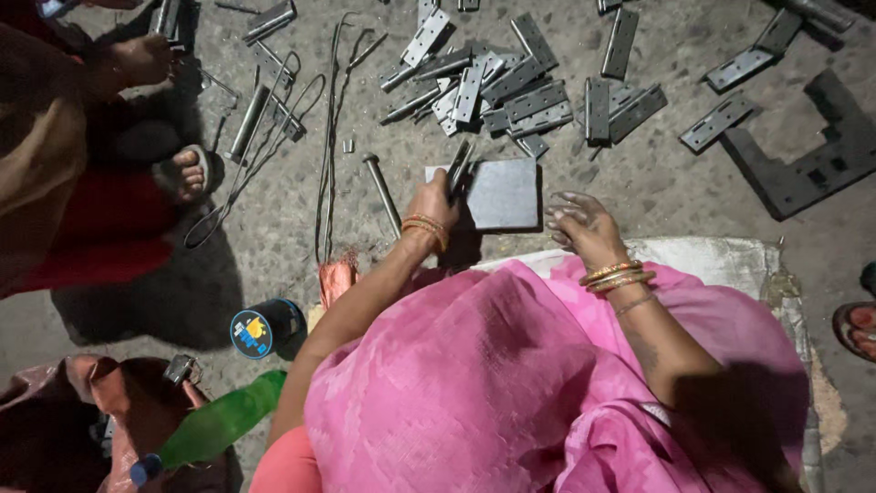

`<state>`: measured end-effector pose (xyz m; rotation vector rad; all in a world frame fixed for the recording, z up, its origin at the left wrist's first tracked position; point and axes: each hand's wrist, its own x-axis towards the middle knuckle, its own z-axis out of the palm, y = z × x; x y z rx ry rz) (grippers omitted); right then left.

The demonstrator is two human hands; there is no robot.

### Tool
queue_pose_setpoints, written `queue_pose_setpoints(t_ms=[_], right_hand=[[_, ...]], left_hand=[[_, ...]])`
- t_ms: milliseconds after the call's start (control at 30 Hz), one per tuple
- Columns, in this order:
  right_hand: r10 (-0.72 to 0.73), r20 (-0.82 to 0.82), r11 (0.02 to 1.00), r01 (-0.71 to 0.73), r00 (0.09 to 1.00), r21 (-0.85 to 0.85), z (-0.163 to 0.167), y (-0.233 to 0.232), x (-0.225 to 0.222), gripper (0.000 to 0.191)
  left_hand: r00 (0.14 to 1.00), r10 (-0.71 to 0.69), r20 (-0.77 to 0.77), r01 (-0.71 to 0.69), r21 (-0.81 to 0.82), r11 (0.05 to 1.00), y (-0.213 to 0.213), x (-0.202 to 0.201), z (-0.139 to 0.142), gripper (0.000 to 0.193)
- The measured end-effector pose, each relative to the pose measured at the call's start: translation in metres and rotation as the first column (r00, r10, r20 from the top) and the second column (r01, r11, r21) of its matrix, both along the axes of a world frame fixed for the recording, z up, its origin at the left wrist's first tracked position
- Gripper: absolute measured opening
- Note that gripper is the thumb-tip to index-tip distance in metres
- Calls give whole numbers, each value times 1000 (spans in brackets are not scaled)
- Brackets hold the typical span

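**Head view: hinge in the left hand, set against the steel plate**

Head camera looks straight down over pink cloth at both of my hands on a rough concrete floor. My left hand (pixel 432 203) is closed around a narrow metal hinge (pixel 459 165), fingers wrapped tight at its lower end. The hinge's long axis runs up and slightly right, away from my knuckles, and its lower part crosses the left edge of the flat grey steel plate (pixel 505 194). So the hinge lies directly ahead of the left fingers, and that hand is plainly the nearer one.

My right hand (pixel 581 224) rests just off the plate's right edge, holding nothing, fingers loosely curled and a little apart; motion blur softens them, so I cannot say whether the tips touch the plate.

A long bolt (pixel 382 190) lies on the floor just left of my left wrist. A heap of loose hinges (pixel 511 91) sits beyond the plate, well ahead of both hands. Bent wire rods (pixel 328 137) lie further left, beside another person's sandalled foot (pixel 189 172).
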<state>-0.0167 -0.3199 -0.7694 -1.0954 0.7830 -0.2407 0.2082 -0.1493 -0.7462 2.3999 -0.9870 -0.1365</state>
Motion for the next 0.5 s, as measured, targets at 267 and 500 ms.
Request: queue_pose_setpoints(t_ms=[267, 500], right_hand=[[-4, -38, 994, 8, 999, 107, -8, 16, -2, 37], [-144, -80, 990, 142, 986, -26, -25, 5, -7, 29]], left_hand=[[933, -258, -251, 264, -8, 964, -25, -70, -15, 35], [835, -449, -318, 464, -31, 885, -43, -103, -23, 53]])
